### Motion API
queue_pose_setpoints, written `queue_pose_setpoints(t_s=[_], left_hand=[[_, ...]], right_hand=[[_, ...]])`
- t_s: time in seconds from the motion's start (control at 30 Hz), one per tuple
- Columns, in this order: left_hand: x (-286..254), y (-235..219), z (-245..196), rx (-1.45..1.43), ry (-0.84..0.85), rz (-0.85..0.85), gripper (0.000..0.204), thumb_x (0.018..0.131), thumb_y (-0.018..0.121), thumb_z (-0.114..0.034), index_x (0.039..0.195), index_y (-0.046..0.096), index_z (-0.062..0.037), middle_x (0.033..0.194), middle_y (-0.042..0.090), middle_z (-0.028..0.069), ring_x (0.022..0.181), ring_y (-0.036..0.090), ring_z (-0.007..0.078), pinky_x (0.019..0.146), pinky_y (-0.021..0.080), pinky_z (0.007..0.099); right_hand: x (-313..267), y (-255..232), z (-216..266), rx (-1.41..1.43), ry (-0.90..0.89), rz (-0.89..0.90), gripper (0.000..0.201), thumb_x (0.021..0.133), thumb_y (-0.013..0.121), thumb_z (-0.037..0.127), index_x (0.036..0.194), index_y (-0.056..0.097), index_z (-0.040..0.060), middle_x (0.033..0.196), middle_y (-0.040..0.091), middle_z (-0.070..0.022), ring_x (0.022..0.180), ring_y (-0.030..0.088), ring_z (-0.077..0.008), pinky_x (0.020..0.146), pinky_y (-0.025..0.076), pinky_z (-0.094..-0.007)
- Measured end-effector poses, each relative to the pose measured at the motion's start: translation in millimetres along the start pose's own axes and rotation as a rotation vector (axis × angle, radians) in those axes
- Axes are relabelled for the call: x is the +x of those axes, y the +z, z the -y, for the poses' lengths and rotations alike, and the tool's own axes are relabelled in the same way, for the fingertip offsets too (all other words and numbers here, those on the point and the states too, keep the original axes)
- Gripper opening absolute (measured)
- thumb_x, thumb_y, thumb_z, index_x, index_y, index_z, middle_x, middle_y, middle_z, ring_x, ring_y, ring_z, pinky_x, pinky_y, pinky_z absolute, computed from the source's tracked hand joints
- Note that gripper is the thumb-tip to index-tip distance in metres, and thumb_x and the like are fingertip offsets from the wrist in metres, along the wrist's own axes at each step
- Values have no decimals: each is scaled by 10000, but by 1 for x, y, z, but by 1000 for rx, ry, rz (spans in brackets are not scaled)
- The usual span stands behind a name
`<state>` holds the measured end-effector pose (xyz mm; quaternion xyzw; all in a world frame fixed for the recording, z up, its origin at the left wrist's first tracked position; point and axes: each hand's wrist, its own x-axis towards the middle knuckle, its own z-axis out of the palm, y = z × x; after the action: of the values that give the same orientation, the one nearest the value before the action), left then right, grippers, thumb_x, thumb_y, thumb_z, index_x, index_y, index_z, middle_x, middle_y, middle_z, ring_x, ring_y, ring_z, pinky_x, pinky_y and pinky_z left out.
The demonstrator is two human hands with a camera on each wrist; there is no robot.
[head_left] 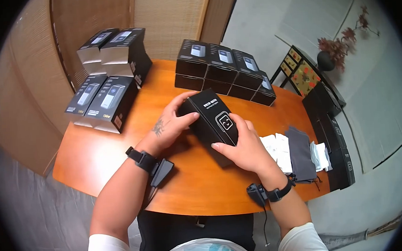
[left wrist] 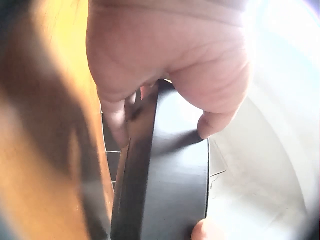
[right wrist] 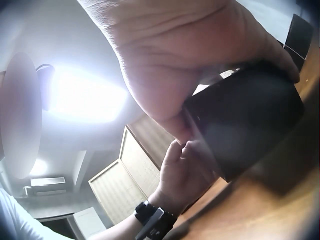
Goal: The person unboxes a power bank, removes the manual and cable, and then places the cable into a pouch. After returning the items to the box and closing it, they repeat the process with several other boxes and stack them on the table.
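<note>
A black box [head_left: 211, 120] with white lettering and a smiling-face logo is held at an angle over the wooden table in the head view. The left hand [head_left: 175, 120] grips its far left end, thumb on the near side. On the lower right part, the right hand [head_left: 244, 143] grips it between thumb and fingers. The left wrist view shows the left hand [left wrist: 170, 65] spanning the dark box [left wrist: 175, 165]. In the right wrist view the right hand [right wrist: 185, 65] curls round the box [right wrist: 245, 120], with the left hand [right wrist: 182, 175] beyond.
Stacked product boxes [head_left: 112, 96] stand at the table's left, another stack [head_left: 222, 64] at the back. Grey pouches [head_left: 300, 154] and white packets [head_left: 320, 156] lie at the right, beside more black boxes [head_left: 339, 163]. The wooden table [head_left: 182, 195] has a curved near edge.
</note>
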<state>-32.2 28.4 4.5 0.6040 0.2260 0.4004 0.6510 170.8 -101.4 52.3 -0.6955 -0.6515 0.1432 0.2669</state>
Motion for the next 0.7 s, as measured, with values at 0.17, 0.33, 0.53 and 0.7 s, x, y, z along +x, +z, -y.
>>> queue_pose_setpoints(t_s=[0.17,0.33,0.53,0.7], left_hand=[[3,-1,3,-127,-33,-41,587,901,688,-135,1460,507,-135,1287,591,24,1066,574,109,795,498,266],[6,1,16,-210,-67,-2,643,902,683,-64,1495,434,-90,1302,561,59,1154,587,151,954,520,301],[11,12,27,-182,13,-170,546,913,715,-76,1407,488,-21,1242,627,87,1099,637,171,936,544,312],[12,7,27,-219,-89,-152,295,1040,629,-263,1161,679,0,994,725,61,836,666,113,764,554,277]], right_hand=[[-7,-3,-5,-10,-74,-12,924,773,853,318,1502,384,-3,1395,476,-276,1321,480,-428,1110,408,-484],[-12,4,-10,-32,-111,-74,897,777,838,284,1494,384,-7,1390,470,-274,1316,467,-428,1112,397,-490],[-14,-18,0,263,-143,-45,788,895,762,282,1516,365,3,1344,527,-241,1222,568,-343,1062,444,-431],[-14,-36,0,1054,-327,45,590,1075,513,321,1546,338,12,1366,577,-177,1231,570,-221,1098,422,-375]])
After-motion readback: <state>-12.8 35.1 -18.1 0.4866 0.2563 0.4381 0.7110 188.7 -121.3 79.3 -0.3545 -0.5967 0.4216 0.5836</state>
